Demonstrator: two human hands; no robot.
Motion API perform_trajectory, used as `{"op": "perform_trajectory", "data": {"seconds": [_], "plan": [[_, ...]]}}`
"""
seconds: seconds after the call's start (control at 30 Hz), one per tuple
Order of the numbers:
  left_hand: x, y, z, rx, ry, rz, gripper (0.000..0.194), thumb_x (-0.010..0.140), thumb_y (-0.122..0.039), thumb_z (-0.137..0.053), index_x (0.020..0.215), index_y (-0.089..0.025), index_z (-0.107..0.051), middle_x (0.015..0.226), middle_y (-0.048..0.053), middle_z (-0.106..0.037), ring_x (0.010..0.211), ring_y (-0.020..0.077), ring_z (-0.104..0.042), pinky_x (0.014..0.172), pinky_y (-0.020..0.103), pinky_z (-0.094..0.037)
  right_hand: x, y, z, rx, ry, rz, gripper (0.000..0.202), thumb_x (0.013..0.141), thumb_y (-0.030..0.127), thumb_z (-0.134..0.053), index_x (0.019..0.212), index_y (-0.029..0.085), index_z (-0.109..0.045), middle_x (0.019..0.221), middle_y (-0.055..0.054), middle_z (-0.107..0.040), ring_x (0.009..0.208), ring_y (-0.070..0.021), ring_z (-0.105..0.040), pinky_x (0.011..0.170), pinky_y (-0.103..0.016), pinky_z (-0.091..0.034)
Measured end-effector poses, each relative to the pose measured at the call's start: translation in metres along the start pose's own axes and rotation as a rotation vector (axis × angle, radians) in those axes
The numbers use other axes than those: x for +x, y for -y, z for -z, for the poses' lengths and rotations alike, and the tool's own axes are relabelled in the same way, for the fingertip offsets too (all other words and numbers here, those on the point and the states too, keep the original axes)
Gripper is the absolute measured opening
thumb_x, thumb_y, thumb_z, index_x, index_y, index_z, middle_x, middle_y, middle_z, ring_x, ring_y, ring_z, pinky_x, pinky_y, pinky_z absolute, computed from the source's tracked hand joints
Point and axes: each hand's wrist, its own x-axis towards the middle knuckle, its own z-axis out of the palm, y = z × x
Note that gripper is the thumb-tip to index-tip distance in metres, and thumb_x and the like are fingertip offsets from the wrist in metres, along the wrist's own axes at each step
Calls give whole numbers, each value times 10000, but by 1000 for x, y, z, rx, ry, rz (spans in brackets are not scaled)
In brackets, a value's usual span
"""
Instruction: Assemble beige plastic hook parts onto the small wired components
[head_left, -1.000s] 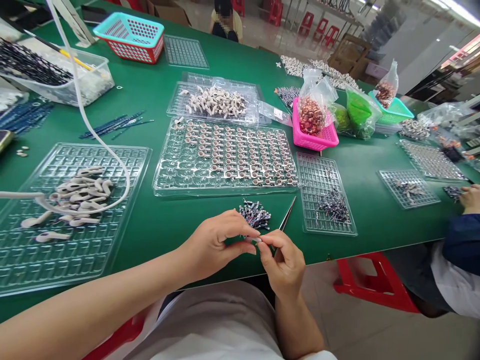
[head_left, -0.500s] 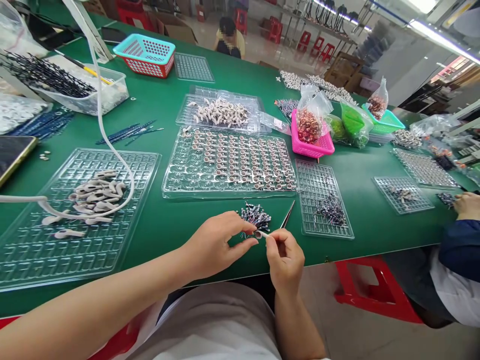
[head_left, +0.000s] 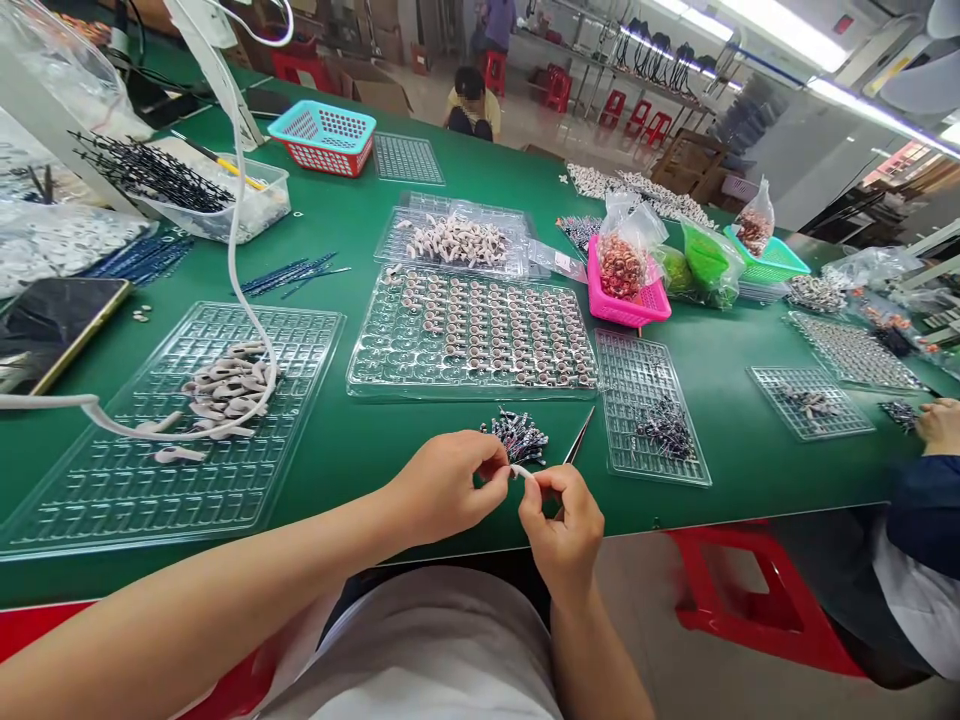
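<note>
A small white earbud shell point(head_left: 523, 472) is stretched between my two hands, just above the table's near edge. My left hand point(head_left: 457, 482) pinches its left end between thumb and forefinger, which partly cover it. My right hand point(head_left: 566, 520) is closed on its right end, thumb against the curled fingers. Metal tweezers point(head_left: 579, 437) jut out past the right hand's knuckles, points away from me; whether the hand grips them is hard to see. A heap of small dark wired parts point(head_left: 517, 437) lies right behind my fingers.
Beyond the heap lies a clear tray point(head_left: 397, 370) with rows of earbud pieces. Loose white shells point(head_left: 232, 383) are piled on the left tray, where a white cable point(head_left: 241, 285) loops over. A tray of dark parts point(head_left: 664, 430) and a pink basket point(head_left: 630, 305) stand right. A co-worker's hand point(head_left: 939, 427) is far right.
My left thumb and forefinger have closed onto the shell's left end, where they were slightly apart around it. The view has shifted a little, so the table appears further right.
</note>
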Motion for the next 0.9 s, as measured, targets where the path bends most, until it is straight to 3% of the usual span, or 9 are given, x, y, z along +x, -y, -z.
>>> {"op": "perform_trajectory", "data": {"seconds": [0.13,0.43,0.6,0.73,0.9], "plan": [[2,0,3,-61,82,57,103,814,-206,-520,730,-185,-574,701,3,-636,654,157,-558,613,263,-408,2,1,1,-15,22,-6,88,887,156,-587,825,208,-553,707,28,-562,629,-104,-525,606,-233,-435],[8,3,23,-199,315,63,122,787,-155,-484,674,-193,-508,650,-38,-515,636,133,-460,593,243,-376,3,-3,7,205,120,-259,105,874,208,-580,769,207,-567,680,38,-544,597,-102,-500,564,-228,-420],[9,0,33,-263,219,112,143,895,-300,-515,834,-195,-591,774,-8,-628,713,158,-559,665,268,-453,3,-3,7,225,101,-299,107,871,214,-575,764,204,-573,677,37,-539,588,-99,-486,558,-223,-421],[6,-6,26,-291,191,71,268,850,-358,-646,1056,-186,-641,947,41,-713,835,186,-651,761,294,-512,4,-3,7,190,114,-250,114,880,219,-575,767,201,-582,672,32,-555,580,-99,-510,556,-216,-441],[-2,-13,11,-87,120,-30,133,797,-221,-660,917,-172,-692,835,38,-735,760,187,-673,692,273,-514,2,-7,10,181,125,-142,63,894,235,-610,839,214,-631,740,4,-646,630,-120,-606,577,-212,-493]]}}
